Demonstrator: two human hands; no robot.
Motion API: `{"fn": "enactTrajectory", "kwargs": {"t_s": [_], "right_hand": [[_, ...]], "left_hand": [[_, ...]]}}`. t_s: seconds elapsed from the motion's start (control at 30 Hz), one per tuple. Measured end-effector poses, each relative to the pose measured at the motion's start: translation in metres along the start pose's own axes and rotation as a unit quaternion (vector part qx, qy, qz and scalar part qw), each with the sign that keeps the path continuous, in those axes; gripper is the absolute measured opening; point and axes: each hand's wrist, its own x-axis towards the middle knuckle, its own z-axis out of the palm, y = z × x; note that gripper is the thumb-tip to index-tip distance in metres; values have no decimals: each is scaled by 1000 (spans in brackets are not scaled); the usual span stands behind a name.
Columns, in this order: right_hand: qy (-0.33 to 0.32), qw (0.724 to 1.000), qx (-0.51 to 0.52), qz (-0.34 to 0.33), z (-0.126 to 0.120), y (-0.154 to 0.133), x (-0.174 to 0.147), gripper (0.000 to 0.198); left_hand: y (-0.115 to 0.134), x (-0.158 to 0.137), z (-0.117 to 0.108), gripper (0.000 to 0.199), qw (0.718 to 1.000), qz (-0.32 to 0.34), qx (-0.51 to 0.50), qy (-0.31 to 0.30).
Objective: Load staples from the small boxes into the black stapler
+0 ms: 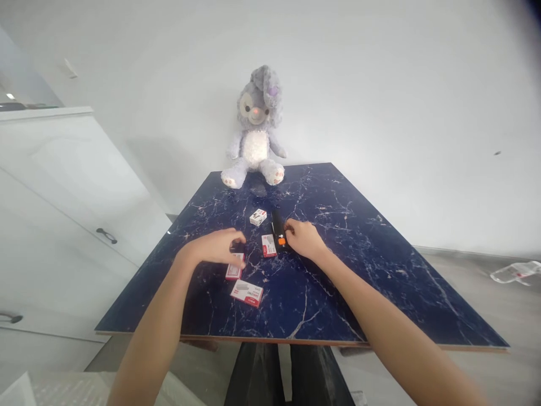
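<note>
My left hand (220, 248) hovers with thumb and fingers apart, its thumb over a small red-and-white staple box (234, 272). A dark thing partly shows beneath its fingers; I cannot make out what it is. My right hand (305, 238) is closed, with curled fingertips at the right side of a black stapler (278, 228) with an orange part. Touching or just left of the stapler lies another red-and-white box (268, 246). Nearer to me a third flat box (247, 294) lies at an angle. A small white box (257, 217) with dark pictures sits farther back.
A grey plush rabbit (256, 146) sits at the far edge of the blue marbled table (359, 270), against the wall. White cabinets (76, 186) stand to the left. A clear plastic piece (515, 273) lies on the floor at the right.
</note>
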Motion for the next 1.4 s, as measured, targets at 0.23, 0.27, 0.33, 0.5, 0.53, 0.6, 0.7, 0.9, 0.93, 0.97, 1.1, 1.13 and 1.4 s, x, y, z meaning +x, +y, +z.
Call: {"fn": "enactTrajectory", "kwargs": {"t_s": [0.23, 0.27, 0.33, 0.5, 0.53, 0.6, 0.7, 0.9, 0.93, 0.97, 1.1, 1.13, 1.4], "right_hand": [[-2, 1000, -12, -22, 1, -1, -1, 24], [-4, 1000, -14, -22, 2, -1, -1, 24], [-11, 1000, -16, -23, 2, -1, -1, 24], [-13, 999, -19, -37, 2, 0, 0, 23], [-11, 999, -19, -40, 2, 0, 0, 23], [-9, 999, -18, -44, 2, 0, 0, 23], [-18, 999, -18, -48, 2, 0, 1, 23], [-22, 998, -8, -58, 3, 2, 2, 23], [-22, 998, -7, -59, 3, 2, 2, 23], [-23, 998, -6, -59, 3, 2, 3, 23], [-22, 998, 0, -62, 3, 1, 2, 22], [-22, 998, 0, -64, 2, 1, 2, 22], [-38, 996, -8, -74, 0, 0, 0, 20]], "left_hand": [[-11, 6, 8, 53, 998, -42, -21, 30], [-12, 9, 9, 53, 997, -42, -19, 56], [-14, 13, 11, 62, 997, -24, -15, 77], [-6, 19, 15, 65, 994, 3, -1, 111], [0, 21, 18, 59, 990, 9, -5, 138], [17, 24, 25, 55, 983, 37, -21, 177], [38, 30, 38, 66, 985, 69, -34, 155], [41, 31, 47, 81, 988, 61, -41, 134], [39, 31, 47, 82, 989, 60, -45, 131], [38, 31, 47, 83, 989, 57, -48, 128], [36, 37, 55, 89, 989, 50, -67, 119], [36, 39, 58, 91, 989, 56, -72, 120], [47, 13, 21, 64, 972, 127, -150, 131]]}}
